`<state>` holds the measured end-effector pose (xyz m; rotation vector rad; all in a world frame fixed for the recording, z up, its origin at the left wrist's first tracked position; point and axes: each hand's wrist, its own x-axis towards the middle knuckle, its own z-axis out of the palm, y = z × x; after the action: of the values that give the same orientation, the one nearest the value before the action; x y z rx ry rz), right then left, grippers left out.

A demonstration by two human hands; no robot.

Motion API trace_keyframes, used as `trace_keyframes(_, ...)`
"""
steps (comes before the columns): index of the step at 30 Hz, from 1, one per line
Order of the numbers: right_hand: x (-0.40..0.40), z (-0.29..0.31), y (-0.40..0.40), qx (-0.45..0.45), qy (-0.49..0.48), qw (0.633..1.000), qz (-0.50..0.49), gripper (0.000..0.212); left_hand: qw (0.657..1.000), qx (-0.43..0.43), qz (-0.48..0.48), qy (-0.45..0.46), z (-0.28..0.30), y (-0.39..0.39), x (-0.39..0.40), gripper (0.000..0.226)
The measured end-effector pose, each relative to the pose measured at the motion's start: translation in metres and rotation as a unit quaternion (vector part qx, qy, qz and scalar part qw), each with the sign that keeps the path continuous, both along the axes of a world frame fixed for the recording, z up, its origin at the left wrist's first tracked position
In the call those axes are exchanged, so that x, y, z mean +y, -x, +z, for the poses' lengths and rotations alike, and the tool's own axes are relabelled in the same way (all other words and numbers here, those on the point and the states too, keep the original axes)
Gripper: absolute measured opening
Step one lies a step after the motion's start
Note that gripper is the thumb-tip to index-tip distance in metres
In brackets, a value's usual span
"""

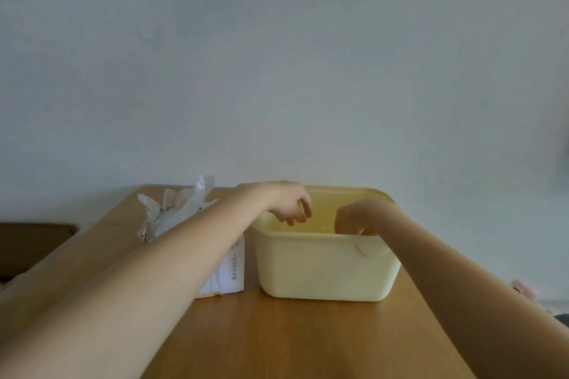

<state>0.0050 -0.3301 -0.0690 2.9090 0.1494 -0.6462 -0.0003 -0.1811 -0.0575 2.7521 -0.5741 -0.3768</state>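
A pale yellow plastic tub (323,268) stands on the wooden table (292,338), with a round knob on its near wall. My left hand (289,200) hovers over the tub's left rim with its fingers hanging loosely curled; nothing shows in them. From the right, my right hand (357,215) reaches down into the tub. Its fingertips are hidden behind the near wall, so I cannot see whether it holds anything. The tub's inside is out of sight.
A white box (232,271) of disposable gloves stands against the tub's left side, clear plastic gloves (178,209) sticking out of its top. The table's far edge meets a plain wall. Dark furniture (30,246) lies at the left, a small pink object (523,289) at the right.
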Motion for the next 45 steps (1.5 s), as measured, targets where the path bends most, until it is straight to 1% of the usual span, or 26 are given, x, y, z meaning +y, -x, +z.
trace_keyframes(2,0.008,0.006,0.000,-0.030,-0.112,0.993,-0.006,0.030,0.996,-0.070,0.010,0.054,0.011,0.008,0.014,0.024)
trace_keyframes(4,0.028,0.021,0.006,-0.055,-0.247,0.968,-0.001,0.024,0.987,-0.130,0.033,0.088,0.023,0.018,0.032,0.022)
trace_keyframes(7,0.067,0.041,0.016,-0.104,-0.377,0.918,0.066,0.018,0.971,-0.204,0.088,0.087,0.035,0.038,0.064,0.022)
trace_keyframes(9,0.093,0.046,0.022,-0.130,-0.442,0.882,0.101,0.013,0.957,-0.236,0.150,0.074,0.038,0.047,0.089,0.021)
trace_keyframes(10,0.106,0.047,0.025,-0.139,-0.453,0.872,0.121,0.015,0.952,-0.235,0.183,0.067,0.037,0.051,0.101,0.019)
trace_keyframes(12,0.129,0.046,0.032,-0.142,-0.430,0.877,0.159,0.024,0.950,-0.194,0.236,0.070,0.032,0.058,0.123,0.014)
trace_keyframes(15,0.155,0.039,0.035,-0.156,-0.341,0.900,0.220,0.042,0.944,-0.137,0.276,0.117,0.025,0.067,0.142,0.008)
trace_keyframes(17,0.166,0.030,0.034,-0.168,-0.270,0.911,0.263,0.053,0.940,-0.113,0.286,0.147,0.022,0.072,0.149,0.010)
trace_keyframes(18,0.170,0.025,0.032,-0.177,-0.258,0.909,0.276,0.053,0.940,-0.094,0.285,0.162,0.022,0.074,0.150,0.014)
trace_keyframes(20,0.175,0.020,0.031,-0.213,-0.274,0.895,0.281,0.039,0.941,-0.066,0.280,0.177,0.021,0.075,0.150,0.024)
trace_keyframes(22,0.175,0.019,0.030,-0.260,-0.292,0.880,0.269,0.023,0.939,-0.075,0.280,0.186,0.020,0.075,0.150,0.029)
trace_keyframes(24,0.172,0.021,0.030,-0.279,-0.310,0.872,0.257,0.018,0.928,-0.079,0.275,0.238,0.018,0.074,0.150,0.031)
trace_keyframes(26,0.165,0.025,0.033,-0.273,-0.341,0.866,0.243,0.015,0.915,-0.055,0.266,0.298,0.017,0.073,0.147,0.031)
trace_keyframes(29,0.153,0.027,0.035,-0.228,-0.415,0.859,0.194,0.005,0.900,-0.007,0.263,0.347,0.014,0.071,0.141,0.026)
trace_keyframes(30,0.148,0.027,0.036,-0.210,-0.430,0.859,0.179,0.012,0.898,0.009,0.260,0.354,0.013,0.069,0.138,0.027)
trace_keyframes(32,0.143,0.023,0.037,-0.189,-0.444,0.860,0.165,0.022,0.905,0.037,0.249,0.342,0.013,0.068,0.135,0.030)
trace_keyframes(33,0.141,0.021,0.037,-0.194,-0.444,0.860,0.160,0.024,0.915,0.049,0.243,0.319,0.013,0.069,0.135,0.032)
trace_keyframes(35,0.140,0.015,0.036,-0.204,-0.456,0.855,0.142,0.027,0.944,0.055,0.232,0.228,0.011,0.069,0.135,0.035)
trace_keyframes(36,0.140,0.013,0.036,-0.202,-0.476,0.845,0.135,0.028,0.955,0.043,0.231,0.183,0.009,0.068,0.134,0.034)
trace_keyframes(37,0.142,0.012,0.036,-0.207,-0.490,0.836,0.137,0.028,0.958,0.021,0.236,0.160,0.007,0.067,0.134,0.029)
trace_keyframes(39,0.145,0.013,0.037,-0.246,-0.484,0.825,0.158,0.030,0.952,-0.033,0.263,0.155,0.004,0.063,0.132,0.012)
trace_keyframes(40,0.147,0.014,0.039,-0.263,-0.478,0.822,0.166,0.031,0.949,-0.062,0.274,0.140,0.002,0.062,0.130,0.011)
trace_keyframes(42,0.152,0.016,0.040,-0.284,-0.478,0.811,0.181,0.032,0.952,-0.099,0.281,0.077,0.001,0.062,0.129,0.011)
trace_keyframes(44,0.153,0.017,0.039,-0.291,-0.500,0.797,0.175,0.032,0.956,-0.108,0.270,0.035,0.001,0.063,0.128,0.007)
trace_keyframes(45,0.153,0.018,0.039,-0.295,-0.519,0.786,0.162,0.032,0.958,-0.106,0.267,0.023,0.001,0.064,0.129,0.010)
